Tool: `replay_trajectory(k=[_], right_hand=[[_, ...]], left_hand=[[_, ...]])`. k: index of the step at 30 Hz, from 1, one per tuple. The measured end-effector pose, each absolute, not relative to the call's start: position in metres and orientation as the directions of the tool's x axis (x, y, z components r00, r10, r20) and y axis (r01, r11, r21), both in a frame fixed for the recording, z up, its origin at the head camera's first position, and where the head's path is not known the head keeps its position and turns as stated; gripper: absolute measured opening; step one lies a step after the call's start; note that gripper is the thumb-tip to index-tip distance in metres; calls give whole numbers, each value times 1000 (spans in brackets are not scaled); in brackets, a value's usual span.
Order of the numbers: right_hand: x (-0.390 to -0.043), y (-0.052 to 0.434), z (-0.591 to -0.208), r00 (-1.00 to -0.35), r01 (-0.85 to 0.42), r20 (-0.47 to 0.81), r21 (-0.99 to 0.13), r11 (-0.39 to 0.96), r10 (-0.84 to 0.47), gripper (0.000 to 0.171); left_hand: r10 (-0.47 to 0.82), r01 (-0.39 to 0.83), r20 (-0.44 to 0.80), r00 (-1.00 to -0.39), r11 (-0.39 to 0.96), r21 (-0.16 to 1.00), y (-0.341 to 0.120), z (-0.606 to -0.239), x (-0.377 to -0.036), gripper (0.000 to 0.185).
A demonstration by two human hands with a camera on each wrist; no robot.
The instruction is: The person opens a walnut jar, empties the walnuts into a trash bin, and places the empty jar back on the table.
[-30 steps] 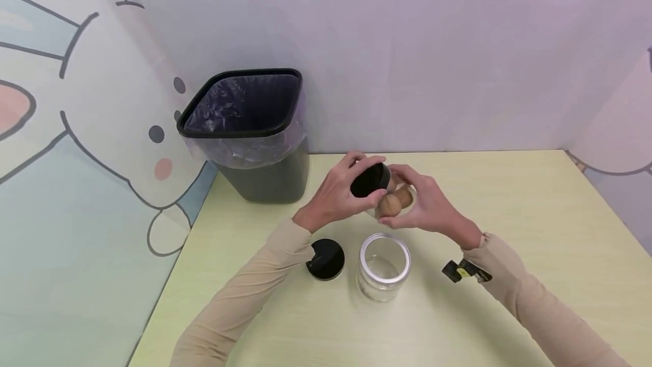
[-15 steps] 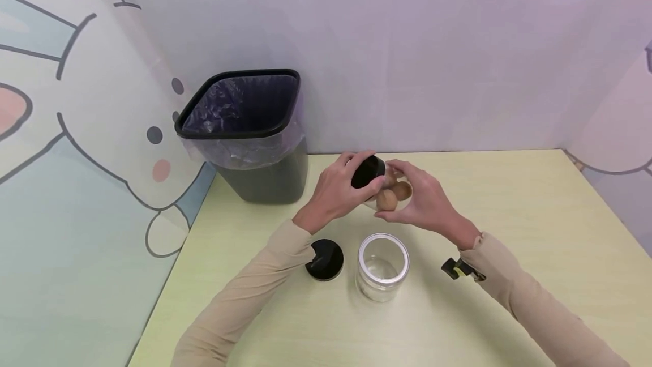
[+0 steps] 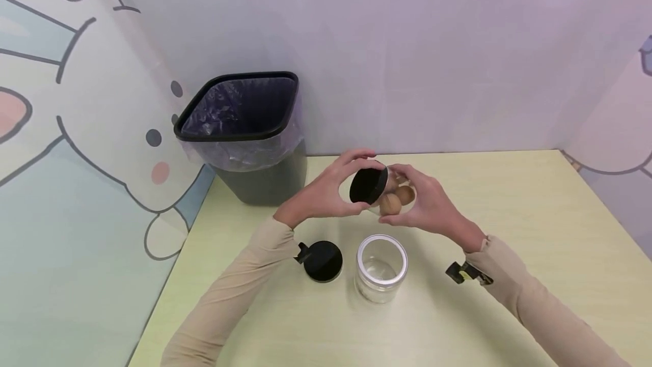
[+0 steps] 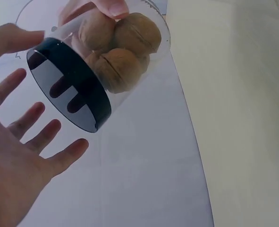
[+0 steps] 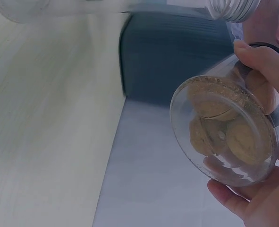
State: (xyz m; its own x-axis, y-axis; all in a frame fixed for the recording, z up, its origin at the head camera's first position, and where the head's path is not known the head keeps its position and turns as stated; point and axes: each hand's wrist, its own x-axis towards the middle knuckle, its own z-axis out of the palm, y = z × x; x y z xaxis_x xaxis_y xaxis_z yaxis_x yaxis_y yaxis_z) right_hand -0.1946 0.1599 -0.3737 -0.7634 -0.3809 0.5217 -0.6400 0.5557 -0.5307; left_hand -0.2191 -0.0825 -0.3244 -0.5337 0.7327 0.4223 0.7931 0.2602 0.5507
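My right hand (image 3: pixel 427 200) grips a clear jar (image 4: pixel 154 23) tilted on its side, its black screw lid (image 4: pixel 66 78) pointing left. Several walnuts (image 4: pixel 119 70) are inside it. In the right wrist view the jar's round base (image 5: pixel 224 177) faces the camera, with fingers and thumb round the wall. My left hand (image 4: pixel 16 161) is spread at the lid: the thumb tip lies at its edge, the other fingers extend short of its flat top. Below the hands, an uncovered clear jar (image 3: pixel 381 285) stands upright on the table, with a loose black lid (image 3: pixel 323 261) lying left of it.
A grey waste bin (image 3: pixel 270 177) with a black rim and plastic liner stands at the table's back left. The pale table (image 3: pixel 509 203) meets a light wall behind. A small black device (image 3: pixel 466 272) is at the right cuff.
My left fingers have loosened and spread away from the lid, and that hand has shifted slightly left. The right hand still holds the walnut jar, now tilted a little differently.
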Motion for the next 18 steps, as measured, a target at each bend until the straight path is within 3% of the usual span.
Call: replay_trajectory(k=[10, 18], right_hand=[[-193, 161, -371, -764, -643, 501, -531, 552, -407, 94], [-191, 163, -370, -768, -638, 485, -533, 555, -417, 93]], left_hand=[[765, 789, 399, -505, 224, 572, -83, -327, -221, 64], [757, 752, 373, -536, 227, 619, -85, -328, -222, 64]])
